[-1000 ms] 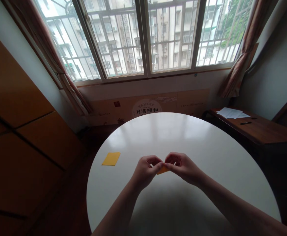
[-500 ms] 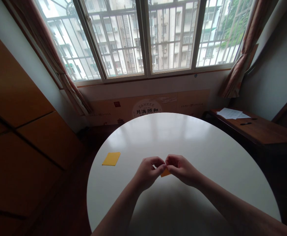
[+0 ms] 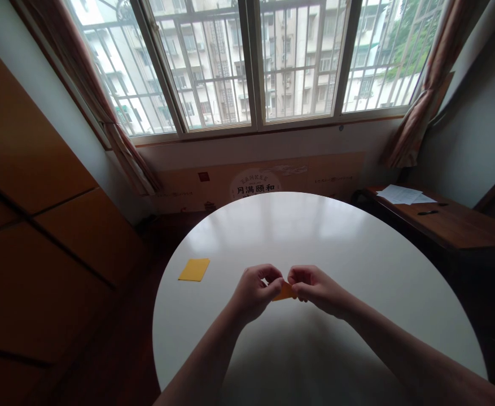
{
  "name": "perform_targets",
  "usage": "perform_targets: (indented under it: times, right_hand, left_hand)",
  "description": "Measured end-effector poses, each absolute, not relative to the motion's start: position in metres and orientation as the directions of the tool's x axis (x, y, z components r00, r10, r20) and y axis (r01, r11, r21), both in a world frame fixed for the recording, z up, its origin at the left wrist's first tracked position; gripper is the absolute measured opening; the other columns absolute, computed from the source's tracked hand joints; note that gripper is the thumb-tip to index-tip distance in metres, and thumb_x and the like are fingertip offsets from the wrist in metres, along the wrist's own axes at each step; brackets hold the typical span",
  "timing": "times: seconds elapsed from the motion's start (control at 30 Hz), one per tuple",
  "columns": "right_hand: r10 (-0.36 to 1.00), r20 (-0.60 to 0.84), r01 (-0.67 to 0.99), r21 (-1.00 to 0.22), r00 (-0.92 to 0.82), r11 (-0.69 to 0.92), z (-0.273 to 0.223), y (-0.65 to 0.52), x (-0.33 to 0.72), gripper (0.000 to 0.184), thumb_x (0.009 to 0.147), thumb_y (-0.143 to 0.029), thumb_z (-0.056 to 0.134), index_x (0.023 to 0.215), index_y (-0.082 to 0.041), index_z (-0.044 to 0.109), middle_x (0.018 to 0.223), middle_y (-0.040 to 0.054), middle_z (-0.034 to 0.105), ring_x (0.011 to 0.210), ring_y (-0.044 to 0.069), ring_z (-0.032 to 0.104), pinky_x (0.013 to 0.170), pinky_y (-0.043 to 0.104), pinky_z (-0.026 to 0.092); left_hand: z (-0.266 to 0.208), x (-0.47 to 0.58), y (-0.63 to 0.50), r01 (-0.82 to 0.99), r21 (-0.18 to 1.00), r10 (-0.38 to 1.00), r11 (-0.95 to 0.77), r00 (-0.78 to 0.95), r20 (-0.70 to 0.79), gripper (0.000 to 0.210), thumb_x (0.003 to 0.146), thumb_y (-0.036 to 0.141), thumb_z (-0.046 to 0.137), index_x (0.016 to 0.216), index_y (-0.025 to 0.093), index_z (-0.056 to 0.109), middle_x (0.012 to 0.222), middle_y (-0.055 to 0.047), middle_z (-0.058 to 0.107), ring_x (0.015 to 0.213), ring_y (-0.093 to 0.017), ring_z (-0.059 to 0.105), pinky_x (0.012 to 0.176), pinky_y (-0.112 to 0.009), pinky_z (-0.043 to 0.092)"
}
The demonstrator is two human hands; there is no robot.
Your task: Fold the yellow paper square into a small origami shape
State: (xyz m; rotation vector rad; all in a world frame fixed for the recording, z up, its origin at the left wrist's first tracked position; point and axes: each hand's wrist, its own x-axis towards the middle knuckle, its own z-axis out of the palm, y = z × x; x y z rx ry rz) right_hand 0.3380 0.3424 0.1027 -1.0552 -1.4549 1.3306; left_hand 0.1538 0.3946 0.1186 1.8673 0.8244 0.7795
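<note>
A small piece of orange paper (image 3: pixel 285 292) is held between my two hands above the near middle of the round white table. My left hand (image 3: pixel 259 288) pinches its left side between thumb and fingers. On the other side, my right hand (image 3: pixel 312 286) has its thumb and curled fingers closed on the right edge. Much of the paper is hidden behind the fingers, so its full shape cannot be made out. To the left of my hands lies a flat yellow-orange square of paper (image 3: pixel 194 270).
The round white table (image 3: pixel 382 282) fills the middle of the view. A wooden side table (image 3: pixel 476 225) at the right bears white sheets (image 3: pixel 402 194) and a small dark object (image 3: pixel 427 212). Wooden cabinet doors (image 3: pixel 39 270) stand at the left, a barred window (image 3: pixel 298 62) ahead.
My hands have moved slightly apart at the fingertips, and more of the orange paper shows between them. The whole view has shifted a little.
</note>
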Motion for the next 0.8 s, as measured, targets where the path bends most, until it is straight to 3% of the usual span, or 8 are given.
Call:
perform_targets:
  times: [0.23, 0.5, 0.8]
  right_hand:
    - [0.94, -0.018, 0.039, -0.999, -0.34, -0.005, 0.11, 0.339, 0.346, 0.007, 0.078, -0.023, 0.06, 0.077, -0.016, 0.059, 0.067, -0.0006, 0.061, 0.062, 0.013, 0.053, 0.06, 0.024, 0.04]
    - [0.922, -0.137, 0.185, -0.98, -0.363, -0.073, 0.112, 0.338, 0.347, 0.007, 0.079, -0.021, 0.053, 0.075, -0.017, 0.057, 0.068, 0.0008, 0.063, 0.059, 0.012, 0.051, 0.056, 0.024, 0.039]
    - [0.943, -0.123, 0.266, -0.963, -0.308, -0.038, 0.117, 0.339, 0.357, 0.006, 0.078, -0.021, 0.053, 0.073, -0.018, 0.055, 0.07, 0.0013, 0.062, 0.062, 0.013, 0.052, 0.057, 0.024, 0.041]
  left_hand:
    - [0.123, 0.151, 0.395, 0.197, 0.923, 0.793, -0.33, 0.589, 0.157, 0.021, 0.08, 0.033, 0.065, 0.072, 0.014, 0.068, 0.068, -0.004, 0.063, 0.06, -0.015, 0.057, 0.053, -0.023, 0.046]
    - [0.123, 0.148, 0.397, 0.244, 0.902, 0.801, -0.356, 0.577, 0.16, 0.018, 0.08, 0.03, 0.064, 0.072, 0.014, 0.068, 0.069, -0.003, 0.063, 0.062, -0.015, 0.057, 0.055, -0.023, 0.045]
    - [0.119, 0.145, 0.401, 0.221, 0.923, 0.842, -0.315, 0.514, 0.164, 0.02, 0.08, 0.033, 0.063, 0.073, 0.014, 0.066, 0.065, -0.001, 0.058, 0.057, -0.012, 0.05, 0.051, -0.021, 0.038]
